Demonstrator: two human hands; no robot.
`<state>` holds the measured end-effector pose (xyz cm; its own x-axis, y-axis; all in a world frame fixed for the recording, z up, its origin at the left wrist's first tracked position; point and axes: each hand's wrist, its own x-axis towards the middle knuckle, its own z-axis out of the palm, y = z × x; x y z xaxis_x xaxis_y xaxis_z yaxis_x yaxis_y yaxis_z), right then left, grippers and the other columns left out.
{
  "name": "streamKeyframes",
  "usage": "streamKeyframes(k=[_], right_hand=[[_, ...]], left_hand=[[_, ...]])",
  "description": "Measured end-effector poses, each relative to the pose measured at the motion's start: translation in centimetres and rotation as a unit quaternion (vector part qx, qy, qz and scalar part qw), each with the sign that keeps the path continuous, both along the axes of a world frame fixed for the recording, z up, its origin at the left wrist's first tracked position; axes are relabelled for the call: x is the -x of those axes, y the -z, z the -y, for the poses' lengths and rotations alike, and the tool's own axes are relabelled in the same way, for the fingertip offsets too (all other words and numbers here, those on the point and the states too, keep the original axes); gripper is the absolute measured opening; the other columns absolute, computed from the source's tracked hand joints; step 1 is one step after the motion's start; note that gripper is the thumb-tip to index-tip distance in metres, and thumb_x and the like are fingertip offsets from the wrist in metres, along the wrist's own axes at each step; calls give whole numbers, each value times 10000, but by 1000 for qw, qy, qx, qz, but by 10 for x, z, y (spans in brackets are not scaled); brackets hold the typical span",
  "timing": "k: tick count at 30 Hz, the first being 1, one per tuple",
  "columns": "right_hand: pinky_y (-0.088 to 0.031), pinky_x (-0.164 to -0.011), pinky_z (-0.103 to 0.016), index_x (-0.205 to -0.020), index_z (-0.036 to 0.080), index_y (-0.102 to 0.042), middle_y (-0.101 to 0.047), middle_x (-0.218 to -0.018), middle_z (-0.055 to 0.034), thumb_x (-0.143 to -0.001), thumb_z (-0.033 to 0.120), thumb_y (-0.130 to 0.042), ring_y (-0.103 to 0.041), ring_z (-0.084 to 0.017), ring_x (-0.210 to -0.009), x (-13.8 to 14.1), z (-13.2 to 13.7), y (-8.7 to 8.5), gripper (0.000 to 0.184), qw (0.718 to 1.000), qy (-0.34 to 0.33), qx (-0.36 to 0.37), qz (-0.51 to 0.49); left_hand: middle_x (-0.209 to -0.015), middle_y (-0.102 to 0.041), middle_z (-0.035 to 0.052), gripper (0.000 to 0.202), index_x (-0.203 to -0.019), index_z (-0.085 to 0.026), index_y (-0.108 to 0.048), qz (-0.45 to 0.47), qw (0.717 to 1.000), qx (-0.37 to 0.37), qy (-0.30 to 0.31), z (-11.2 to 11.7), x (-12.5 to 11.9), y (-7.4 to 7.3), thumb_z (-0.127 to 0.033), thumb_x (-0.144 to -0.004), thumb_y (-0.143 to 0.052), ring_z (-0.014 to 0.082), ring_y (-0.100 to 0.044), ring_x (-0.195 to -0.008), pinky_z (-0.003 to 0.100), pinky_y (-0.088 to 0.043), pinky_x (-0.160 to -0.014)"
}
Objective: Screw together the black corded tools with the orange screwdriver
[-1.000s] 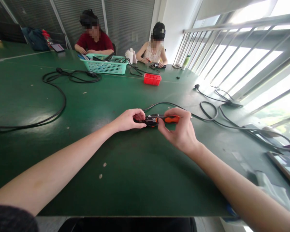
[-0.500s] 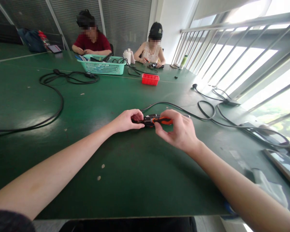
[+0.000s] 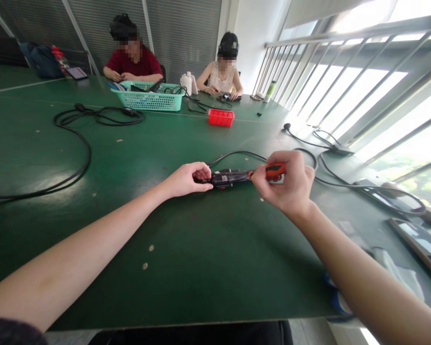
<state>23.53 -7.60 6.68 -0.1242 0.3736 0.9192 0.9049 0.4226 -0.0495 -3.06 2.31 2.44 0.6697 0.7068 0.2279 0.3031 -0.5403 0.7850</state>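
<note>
A long black device (image 3: 221,179) with small orange parts, perhaps a corded power tool, lies on the green table (image 3: 201,268). My left hand (image 3: 192,178) is closed around its left end, thumb in front and fingers behind. Over its right end my right hand (image 3: 289,184) grips a screwdriver (image 3: 276,169) with an orange and black handle. The screwdriver lies nearly level, its front pointing left along the device. Whether its tip touches the device I cannot tell. My right hand hides part of the device's right end.
A black cable (image 3: 233,153) runs behind the device. A red divided tray (image 3: 221,118) and a green basket (image 3: 149,100) of tools stand farther back. Two people sit across the table. Coiled cable (image 3: 88,143) lies left; a glove (image 3: 398,273) and framed panel (image 3: 418,244) lie right.
My right hand has moved right with the screwdriver, uncovering more of the device's middle. My left hand keeps its hold on the left end. The view has shifted slightly.
</note>
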Motion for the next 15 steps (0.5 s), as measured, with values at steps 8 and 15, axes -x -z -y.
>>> streamKeyframes(k=[8, 15], right_hand=[[-459, -534, -261, -1014, 250, -569, -678, -715, 53, -871, 253, -661, -629, -128, -537, -1, -8, 4, 170, 994, -39, 67, 76], [-454, -546, -249, -966, 247, -559, -666, -701, 53, -865, 256, -658, -625, -120, -539, -3, -6, 3, 142, 999, -13, 20, 49]], left_hand=[[-944, -679, 19, 294, -956, -203, -662, 4, 1000, 5, -1, 2, -1, -2, -398, -796, -812, 174, -639, -850, 317, -536, -813], [-957, -680, 12, 289, -964, -201, -660, -1, 1000, 0, -1, 2, -1, -2, -379, -796, -814, 172, -639, -867, 311, -529, -827]])
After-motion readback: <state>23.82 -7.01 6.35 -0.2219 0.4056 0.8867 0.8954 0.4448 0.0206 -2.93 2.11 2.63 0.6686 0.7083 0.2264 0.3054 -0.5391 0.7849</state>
